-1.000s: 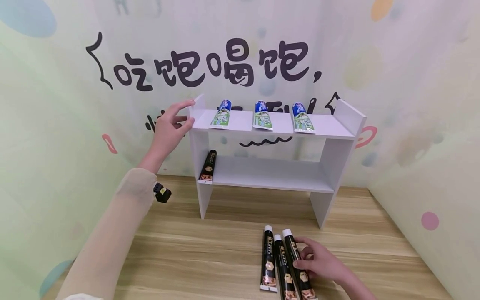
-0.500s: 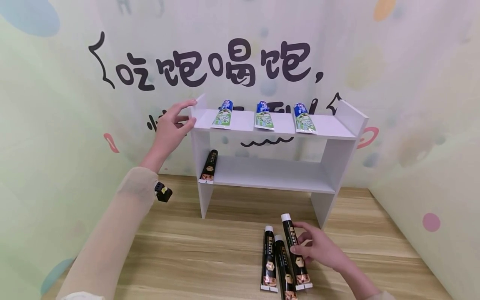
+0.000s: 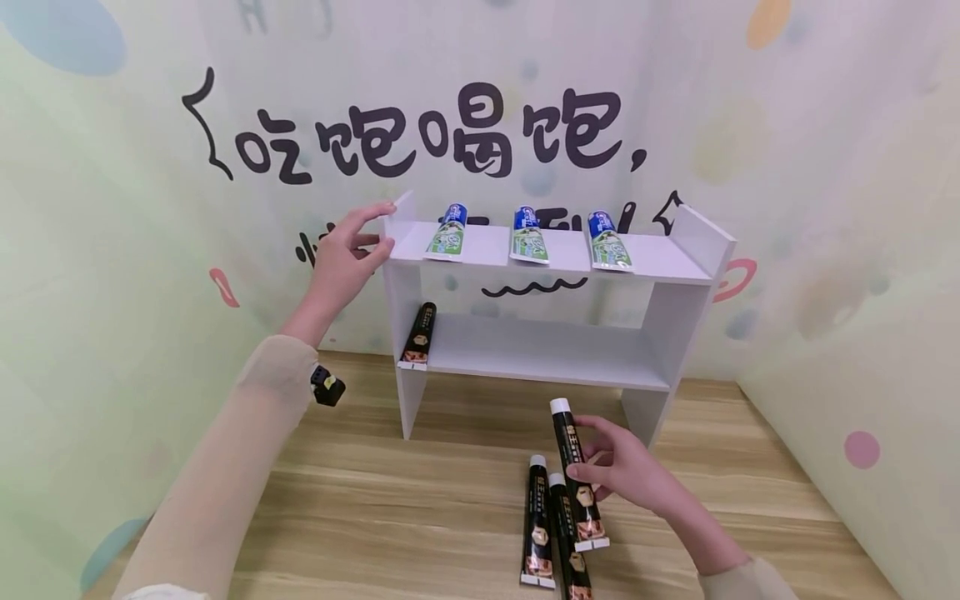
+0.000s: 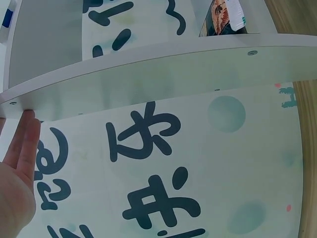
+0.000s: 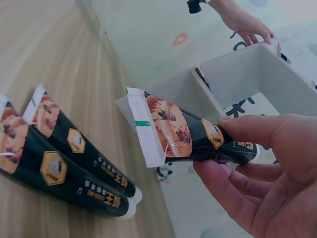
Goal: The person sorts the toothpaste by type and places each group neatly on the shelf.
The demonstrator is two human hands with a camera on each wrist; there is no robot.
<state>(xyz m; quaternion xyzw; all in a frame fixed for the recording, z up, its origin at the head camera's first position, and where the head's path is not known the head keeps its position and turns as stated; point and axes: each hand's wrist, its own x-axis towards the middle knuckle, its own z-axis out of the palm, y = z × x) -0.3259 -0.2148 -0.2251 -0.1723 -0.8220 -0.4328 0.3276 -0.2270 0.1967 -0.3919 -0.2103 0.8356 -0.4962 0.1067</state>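
My right hand [image 3: 626, 468] holds a black toothpaste tube [image 3: 579, 479] between thumb and fingers, raised above the tabletop. Its white cap points toward the shelf; the crimped end with a honeycomb print faces the camera in the right wrist view. Below it, two more black toothpaste tubes [image 3: 537, 525] [image 5: 81, 144] lie side by side on the wood. My left hand [image 3: 345, 258] grips the upper left side panel of the white shelf [image 3: 540, 346], fingertips on its edge and outer face. One black tube [image 3: 418, 336] lies at the left end of the middle board.
On the top board lie three blue-and-green toothpaste tubes [image 3: 529, 237], spaced apart. The shelf stands on a wood-grain table [image 3: 360, 492] against a printed wall [image 3: 480, 50]. A small black camera [image 3: 327, 386] sits on my left wrist.
My right hand has lifted one black toothpaste tube off the table, up and toward the shelf, away from the other two. My left hand keeps its place on the shelf.
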